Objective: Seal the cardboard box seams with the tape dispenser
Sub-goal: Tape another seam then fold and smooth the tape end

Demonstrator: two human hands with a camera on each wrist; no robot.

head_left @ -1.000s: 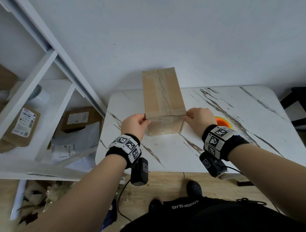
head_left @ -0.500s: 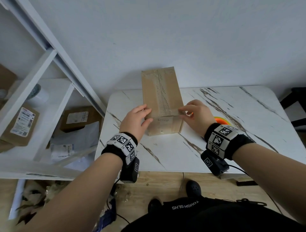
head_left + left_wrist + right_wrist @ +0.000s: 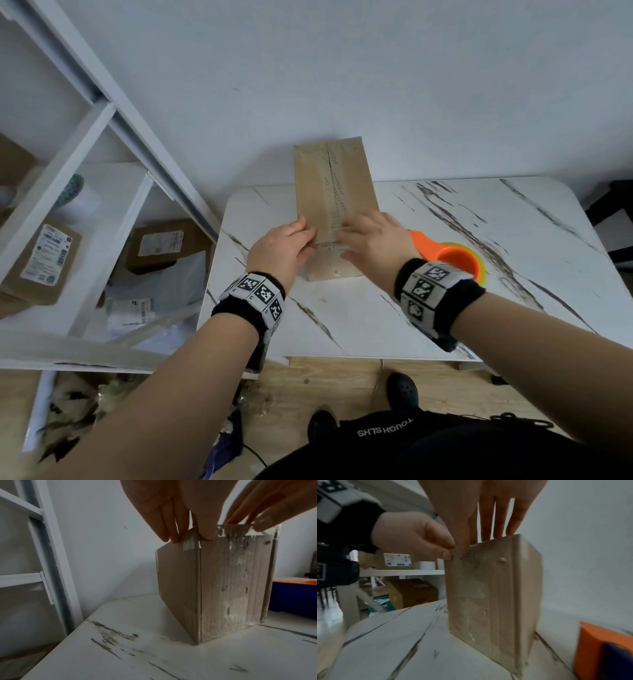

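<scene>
Soft, even daylight fills the head view, dimmer in both wrist views. The wide lens bends the white metal shelf frame [image 3: 102, 144] at the edge. The white black-veined marble bench [image 3: 388, 646] smears with motion blur; close fingers [image 3: 171, 524] look soft.

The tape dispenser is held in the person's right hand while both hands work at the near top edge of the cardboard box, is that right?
Not quite: the tape dispenser lies on the table, unheld, as the head view shows. The right hand and left hand do both work at the cardboard box's near top edge.
</scene>
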